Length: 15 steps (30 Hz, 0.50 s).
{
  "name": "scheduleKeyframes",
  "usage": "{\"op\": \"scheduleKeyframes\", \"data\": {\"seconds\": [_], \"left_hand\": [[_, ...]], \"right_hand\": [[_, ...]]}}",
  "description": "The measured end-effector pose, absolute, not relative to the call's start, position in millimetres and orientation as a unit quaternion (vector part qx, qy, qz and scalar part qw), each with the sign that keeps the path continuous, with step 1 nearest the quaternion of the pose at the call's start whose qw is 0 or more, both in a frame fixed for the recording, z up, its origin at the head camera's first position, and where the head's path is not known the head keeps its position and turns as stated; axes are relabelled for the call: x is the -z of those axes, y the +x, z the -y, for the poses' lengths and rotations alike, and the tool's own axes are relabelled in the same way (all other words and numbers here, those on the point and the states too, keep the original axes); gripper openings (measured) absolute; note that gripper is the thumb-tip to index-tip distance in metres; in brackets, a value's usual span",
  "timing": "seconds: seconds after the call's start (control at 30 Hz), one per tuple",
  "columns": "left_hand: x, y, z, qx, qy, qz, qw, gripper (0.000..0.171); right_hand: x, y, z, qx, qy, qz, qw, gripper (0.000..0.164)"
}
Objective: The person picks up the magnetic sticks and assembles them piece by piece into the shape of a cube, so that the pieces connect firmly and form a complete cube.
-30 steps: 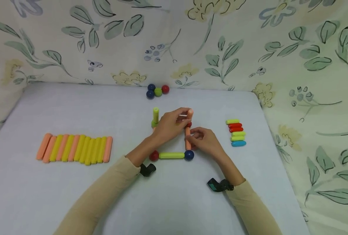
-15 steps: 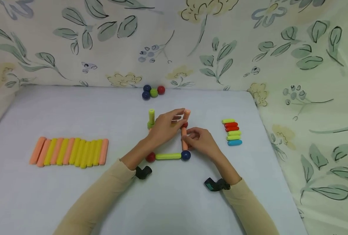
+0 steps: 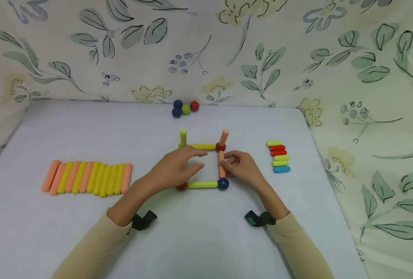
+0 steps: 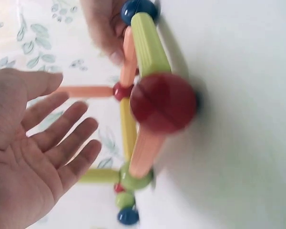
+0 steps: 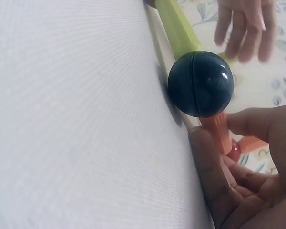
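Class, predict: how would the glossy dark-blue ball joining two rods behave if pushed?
The dark-blue ball probably wouldn't roll freely: a ridged yellow-green rod and a ridged orange rod meet it. The right hand, pinching the orange rod, may steady it. Its shiny highlight suggests a somewhat slippery surface.

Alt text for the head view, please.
A right hand pinches an orange rod in a rod-and-ball frame on a white table, the empty left hand hovering nearby. Loose rods lie left, balls behind, short pegs right.
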State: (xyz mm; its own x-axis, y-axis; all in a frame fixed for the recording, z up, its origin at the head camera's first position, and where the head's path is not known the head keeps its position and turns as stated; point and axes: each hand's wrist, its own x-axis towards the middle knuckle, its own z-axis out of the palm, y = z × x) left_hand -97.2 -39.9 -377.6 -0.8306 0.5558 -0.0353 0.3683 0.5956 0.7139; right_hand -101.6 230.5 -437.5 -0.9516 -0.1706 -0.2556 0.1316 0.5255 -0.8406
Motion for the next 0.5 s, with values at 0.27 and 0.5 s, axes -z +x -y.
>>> {"op": "scheduleKeyframes", "data": {"seconds": [0.27,0.5], "left_hand": [[374,-81,94,-0.329,0.242,-0.91,0.07,0.04],[372,-64,134,-0.309,0.161,-0.936,0.045,0.043]], "right_hand": [[438,-101,-230,0.495,-0.007,-0.855,0.156,0.039],[438,-100,-229,0.505,-0.008,-0.849,0.157,0.04]]}}
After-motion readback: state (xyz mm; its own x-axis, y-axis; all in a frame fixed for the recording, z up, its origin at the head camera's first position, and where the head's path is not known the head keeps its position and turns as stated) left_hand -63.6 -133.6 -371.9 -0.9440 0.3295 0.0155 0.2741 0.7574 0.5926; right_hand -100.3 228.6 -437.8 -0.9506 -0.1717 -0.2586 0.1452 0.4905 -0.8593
